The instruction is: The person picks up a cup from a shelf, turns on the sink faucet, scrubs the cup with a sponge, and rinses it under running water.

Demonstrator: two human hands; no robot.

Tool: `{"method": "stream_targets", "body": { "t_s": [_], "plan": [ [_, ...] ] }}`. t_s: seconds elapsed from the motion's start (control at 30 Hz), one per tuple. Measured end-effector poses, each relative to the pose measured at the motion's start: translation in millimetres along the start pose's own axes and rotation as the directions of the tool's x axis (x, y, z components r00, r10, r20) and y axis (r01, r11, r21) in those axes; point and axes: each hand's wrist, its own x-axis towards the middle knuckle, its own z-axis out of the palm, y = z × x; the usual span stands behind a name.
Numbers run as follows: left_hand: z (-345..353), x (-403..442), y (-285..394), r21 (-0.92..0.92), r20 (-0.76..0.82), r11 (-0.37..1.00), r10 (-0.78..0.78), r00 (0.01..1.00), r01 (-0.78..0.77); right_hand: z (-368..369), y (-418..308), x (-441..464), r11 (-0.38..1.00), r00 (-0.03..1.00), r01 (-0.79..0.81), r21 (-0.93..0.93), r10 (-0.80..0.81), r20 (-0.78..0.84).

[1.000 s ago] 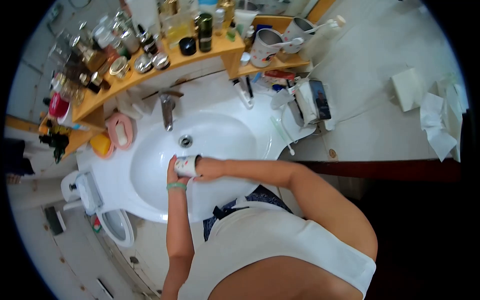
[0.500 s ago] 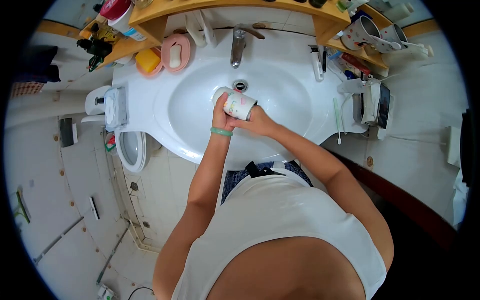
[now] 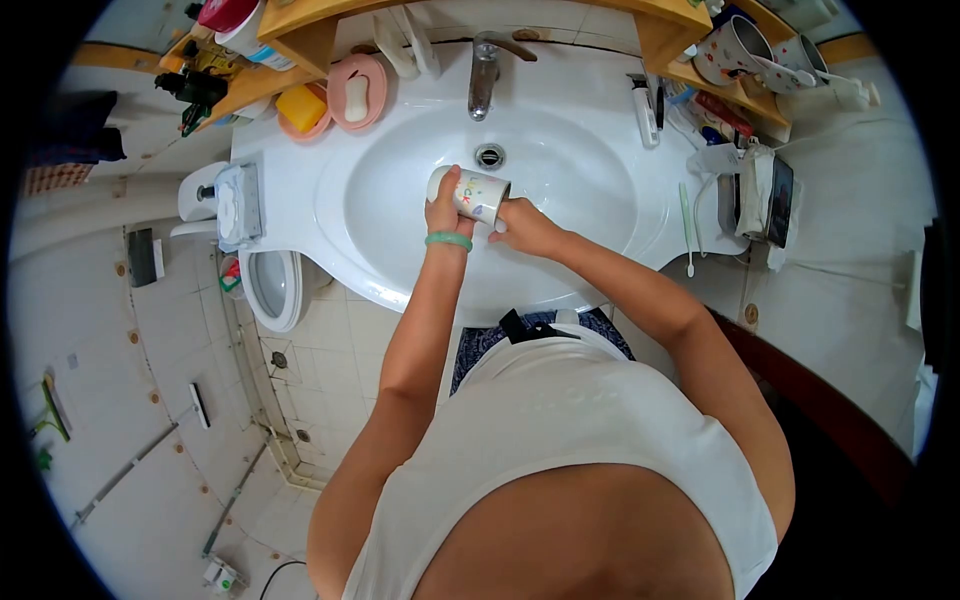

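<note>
A white cup (image 3: 482, 196) with coloured print and lettering is tilted on its side over the sink, its open end towards the right. My left hand (image 3: 443, 208), with a green bangle at the wrist, is wrapped round the closed end. My right hand (image 3: 527, 228) is closed at the cup's rim, some fingers hidden at the opening. A small white bit shows by the right fingertips; I cannot make out what it is. Beneath both hands lies the white sink basin (image 3: 385, 225), with the drain (image 3: 490, 156) just beyond the cup.
The faucet (image 3: 484, 80) stands behind the basin. Soap dishes (image 3: 372, 112) sit at back left, under a wooden shelf (image 3: 480, 8). On the right counter are a trimmer (image 3: 643, 112), a green toothbrush (image 3: 687, 235) and a phone (image 3: 780, 203). A toilet (image 3: 272, 290) is at left.
The cup has turned in my hands, showing different print and more of its rim. My right hand has shifted slightly right along the opening. The whole view has moved a little.
</note>
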Motion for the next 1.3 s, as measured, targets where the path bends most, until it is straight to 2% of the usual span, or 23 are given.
{"method": "stream_targets", "body": {
  "t_s": [0.17, 0.2, 0.23, 0.33, 0.37, 0.43, 0.47, 0.53, 0.57, 0.6, 0.67, 0.8, 0.87, 0.9, 0.93, 1.0, 1.03, 1.1, 1.13, 1.17, 1.2, 1.23, 1.3],
  "plan": [
    [-5, -3, -1, -0.119, 0.057, 0.989, 0.090, 0.994, -0.083, -1, -8, -1, 0.826, 0.988, -0.099, 0.556, 0.149, -0.045],
    [1, -8, 1, -0.137, 0.077, 0.985, 0.117, 0.990, -0.106, -4, -9, 1, 0.458, 0.976, -0.110, 0.882, 0.219, 0.008],
    [6, -12, 4, -0.155, 0.099, 0.979, 0.146, 0.984, -0.130, -5, -11, 3, -0.019, 0.964, -0.083, 0.996, 0.253, 0.086],
    [9, -11, 6, -0.152, 0.127, 0.983, 0.125, 0.984, -0.106, 3, -14, 3, -0.235, 0.957, 0.029, 0.972, 0.288, 0.041],
    [9, -10, 6, -0.149, 0.128, 0.983, 0.126, 0.984, -0.106, 3, -20, -1, -0.237, 0.957, 0.032, 0.971, 0.287, 0.039],
    [8, -8, 9, -0.112, 0.095, 0.991, 0.085, 0.992, -0.074, 1, -35, -12, 0.644, 0.953, -0.026, 0.764, 0.247, -0.176],
    [9, -9, 13, -0.106, 0.098, 0.992, 0.083, 0.992, -0.073, 1, -32, -13, 0.642, 0.952, -0.021, 0.766, 0.248, -0.181],
    [13, -12, 20, -0.084, 0.048, 0.994, -0.060, 0.997, 0.064, 0, -18, -19, 0.931, 0.979, 0.136, 0.340, -0.072, -0.193],
    [19, -18, 22, -0.080, 0.052, 0.995, -0.061, 0.997, 0.065, 6, -1, -16, 0.954, 0.916, 0.298, 0.004, -0.285, -0.281],
    [27, -26, 26, -0.027, -0.005, 0.994, -0.104, 0.995, 0.104, -1, 5, -12, 0.955, 0.915, 0.298, 0.002, -0.285, -0.286],
    [37, -33, 29, 0.030, -0.061, 0.989, -0.145, 0.987, 0.147, -14, 16, -5, 0.767, 0.821, 0.491, -0.412, -0.566, -0.075],
    [36, -24, 28, 0.087, -0.102, 0.996, -0.016, 0.995, 0.025, -4, 17, 3, 0.782, 0.824, 0.445, -0.437, -0.549, -0.144],
    [29, -15, 24, 0.094, -0.084, 0.993, 0.077, 0.993, -0.069, 6, 4, -2, 0.989, 0.975, 0.119, 0.082, -0.101, -0.199],
    [26, -13, 22, 0.079, -0.062, 0.983, 0.171, 0.983, -0.166, 3, -9, -6, 0.898, 0.984, 0.036, 0.439, 0.045, -0.173],
    [23, -12, 22, 0.066, -0.040, 0.963, 0.263, 0.964, -0.260, 7, -12, -9, 0.895, 0.983, 0.039, 0.444, 0.046, -0.180],
    [23, -14, 24, 0.082, -0.034, 0.970, 0.230, 0.973, -0.227, 10, -13, -12, 0.541, 0.973, -0.038, 0.840, 0.211, -0.091],
    [22, -16, 24, 0.088, -0.037, 0.977, 0.198, 0.980, -0.194, 13, -11, -15, 0.536, 0.971, -0.036, 0.843, 0.217, -0.097],
    [25, -17, 30, 0.059, -0.079, 0.996, 0.065, 0.995, -0.061, 16, -2, -19, 0.851, 0.984, 0.088, 0.518, 0.008, -0.180],
    [25, -18, 33, 0.020, -0.123, 0.998, -0.064, 0.990, 0.067, 15, 5, -20, 0.850, 0.983, 0.088, 0.519, 0.010, -0.183],
    [27, -19, 32, 0.025, -0.124, 0.997, -0.065, 0.990, 0.068, 10, 13, -19, 0.939, 0.927, 0.299, 0.169, -0.244, -0.284],
    [31, -21, 30, 0.074, -0.164, 0.996, -0.028, 0.986, 0.040, 7, 20, -17, 0.864, 0.819, 0.456, -0.212, -0.501, -0.281],
    [34, -21, 29, 0.125, -0.200, 0.992, 0.014, 0.980, 0.012, 5, 26, -13, 0.812, 0.798, 0.455, -0.365, -0.554, -0.238],
    [34, -12, 26, 0.177, -0.199, 0.974, 0.180, 0.963, -0.145, 5, 27, -14, 0.809, 0.799, 0.408, -0.423, -0.540, -0.263]
  ]
}}
